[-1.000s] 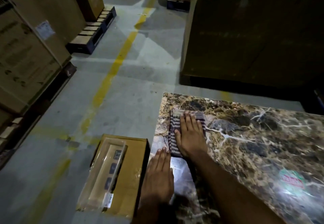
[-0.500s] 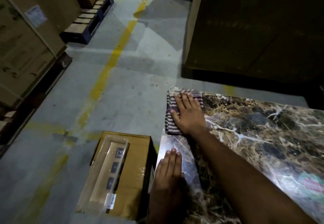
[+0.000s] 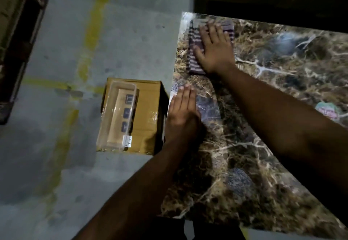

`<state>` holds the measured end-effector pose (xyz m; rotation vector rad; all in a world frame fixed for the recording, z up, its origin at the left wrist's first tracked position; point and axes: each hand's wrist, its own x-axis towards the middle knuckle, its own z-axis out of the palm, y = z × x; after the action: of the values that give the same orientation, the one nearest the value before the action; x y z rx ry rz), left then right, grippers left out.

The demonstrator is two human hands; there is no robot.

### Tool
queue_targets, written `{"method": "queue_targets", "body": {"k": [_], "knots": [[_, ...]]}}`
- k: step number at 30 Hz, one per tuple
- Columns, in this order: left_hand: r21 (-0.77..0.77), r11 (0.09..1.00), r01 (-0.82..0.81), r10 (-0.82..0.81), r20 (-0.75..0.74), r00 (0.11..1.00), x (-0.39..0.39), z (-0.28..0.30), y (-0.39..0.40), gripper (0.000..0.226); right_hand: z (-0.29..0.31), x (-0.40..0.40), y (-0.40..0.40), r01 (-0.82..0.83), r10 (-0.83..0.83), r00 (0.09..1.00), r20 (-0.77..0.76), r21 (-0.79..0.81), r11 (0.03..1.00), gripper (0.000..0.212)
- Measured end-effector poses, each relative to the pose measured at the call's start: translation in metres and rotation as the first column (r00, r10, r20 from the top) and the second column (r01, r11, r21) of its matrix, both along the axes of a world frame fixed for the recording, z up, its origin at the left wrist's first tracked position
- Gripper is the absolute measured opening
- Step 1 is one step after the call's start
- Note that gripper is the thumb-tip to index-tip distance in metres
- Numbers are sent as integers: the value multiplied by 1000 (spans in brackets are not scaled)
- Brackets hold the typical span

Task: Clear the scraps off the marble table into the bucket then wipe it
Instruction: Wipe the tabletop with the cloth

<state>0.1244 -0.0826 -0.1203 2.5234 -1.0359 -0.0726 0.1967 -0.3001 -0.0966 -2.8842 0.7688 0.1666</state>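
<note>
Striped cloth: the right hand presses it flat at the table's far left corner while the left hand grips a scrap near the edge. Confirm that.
Not quite. In the head view the left hand grips nothing; it rests flat on the marble table. The right hand does press the striped cloth at the far left corner.

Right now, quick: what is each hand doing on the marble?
Left hand: open, fingers straight, flat on the marble table near its left edge.
Right hand: open, fingers spread, pressing the striped cloth at the far corner.

Dim grey concrete floor (image 3: pixel 131 32) with worn yellow lines (image 3: pixel 94 25); a cardboard box (image 3: pixel 146 115) sits on it.
</note>
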Motion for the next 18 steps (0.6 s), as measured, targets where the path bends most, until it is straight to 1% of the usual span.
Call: {"method": "queue_targets", "body": {"k": [2, 3, 4, 6, 8, 10, 11, 14, 15, 16, 18], "knots": [[9, 1000, 7, -7, -2, 1000, 0, -2, 2, 62, 4, 24, -16, 114, -114, 993, 3, 0, 993, 74], [12, 1000, 17, -17, 1, 1000, 1, -4, 3, 62, 4, 39, -17, 146, -146, 989, 1, 4, 989, 74], [6, 1000, 28, -28, -1, 1000, 3, -6, 3, 61, 5, 52, -13, 144, -144, 990, 2, 7, 990, 74], [-17, 999, 36, -36, -3, 999, 4, -9, 4, 59, 6, 64, 6, 57, -57, 998, 8, 15, 998, 73], [-12, 1000, 11, -11, -11, 1000, 0, -5, 3, 61, 3, 51, 16, -64, 63, 998, 26, 30, 998, 74], [0, 1000, -19, 19, -22, 1000, -2, -1, 0, 62, 1, 30, 7, -101, 101, 994, 36, 15, 995, 75], [8, 1000, -25, 25, -27, 999, -3, -1, -1, 62, 2, 25, -1, -70, 70, 997, 27, 1, 998, 75], [37, 999, 14, -13, -47, 999, 4, -4, 2, 60, 5, 39, -14, 107, -107, 994, 1, 2, 994, 75], [41, 999, 29, -27, -50, 998, 5, -7, 3, 60, 5, 50, -7, 115, -115, 993, 2, 3, 993, 75], [42, 998, 39, -37, -51, 998, 6, -10, 3, 59, 4, 57, 6, 80, -80, 997, -1, 4, 997, 75], [40, 998, 41, -39, -44, 998, 3, -11, 6, 58, 3, 54, 35, -50, 50, 999, 0, 18, 999, 78]]}}
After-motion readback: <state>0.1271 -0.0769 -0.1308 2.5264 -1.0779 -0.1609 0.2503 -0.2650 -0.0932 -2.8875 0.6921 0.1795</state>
